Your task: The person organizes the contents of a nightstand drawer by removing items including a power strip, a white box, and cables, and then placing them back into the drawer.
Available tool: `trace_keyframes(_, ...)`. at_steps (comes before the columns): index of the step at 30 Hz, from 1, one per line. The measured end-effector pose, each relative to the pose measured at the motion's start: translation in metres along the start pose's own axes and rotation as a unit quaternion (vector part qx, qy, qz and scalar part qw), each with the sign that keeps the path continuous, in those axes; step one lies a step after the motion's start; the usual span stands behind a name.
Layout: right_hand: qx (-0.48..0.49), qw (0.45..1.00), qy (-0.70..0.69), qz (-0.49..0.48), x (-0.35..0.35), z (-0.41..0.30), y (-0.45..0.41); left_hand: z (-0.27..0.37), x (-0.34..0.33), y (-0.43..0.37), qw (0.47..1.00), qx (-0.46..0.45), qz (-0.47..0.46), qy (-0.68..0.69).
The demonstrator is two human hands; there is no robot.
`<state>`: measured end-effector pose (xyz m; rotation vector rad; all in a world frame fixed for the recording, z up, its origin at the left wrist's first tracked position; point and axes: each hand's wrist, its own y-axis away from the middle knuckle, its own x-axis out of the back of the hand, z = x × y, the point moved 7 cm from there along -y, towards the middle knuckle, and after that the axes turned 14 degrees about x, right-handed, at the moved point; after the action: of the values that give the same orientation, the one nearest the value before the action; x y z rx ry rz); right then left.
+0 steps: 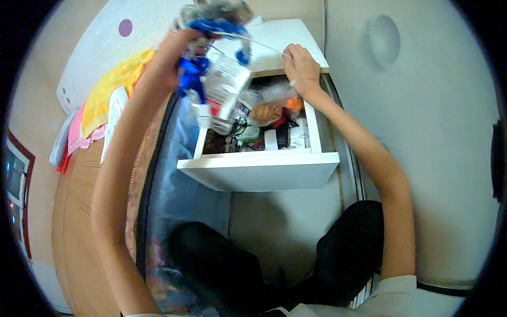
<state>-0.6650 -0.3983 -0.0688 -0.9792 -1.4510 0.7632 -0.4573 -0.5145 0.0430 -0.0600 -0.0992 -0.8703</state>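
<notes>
My left hand (178, 59) is raised at the left of the drawer, gripping a motion-blurred bundle of blue and clear material (192, 75). A white packet with printing and a red patch (225, 85) hangs beside it, over the drawer's left side. From the bundle a thin white cord (263, 45) stretches across to the fingers of my right hand (302, 69), which pinch it above the drawer's back right corner. Below both hands, the white drawer (257, 158) is pulled out and packed with small items, among them a brown rounded object in clear plastic (266, 115).
The white cabinet top (285, 35) lies behind the drawer. A bed with a brown mat (85, 178) and yellow cloth (115, 91) runs along the left. On the right stands a pale smooth panel (427, 119). My black-clad knees (214, 253) flank the floor before the drawer.
</notes>
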Motion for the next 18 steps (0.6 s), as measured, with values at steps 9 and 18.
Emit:
trace_keyframes(9, -0.082, 0.989, -0.103, 0.061, 0.011, 0.016, 0.005, -0.115, -0.082, -0.006, 0.989, 0.149, 0.018, 0.013)
trace_keyframes(18, -0.014, 0.998, -0.039, 0.057, 0.003, 0.011, 0.003, -0.142, -0.101, -0.002, 0.987, 0.010, -0.102, -0.122)
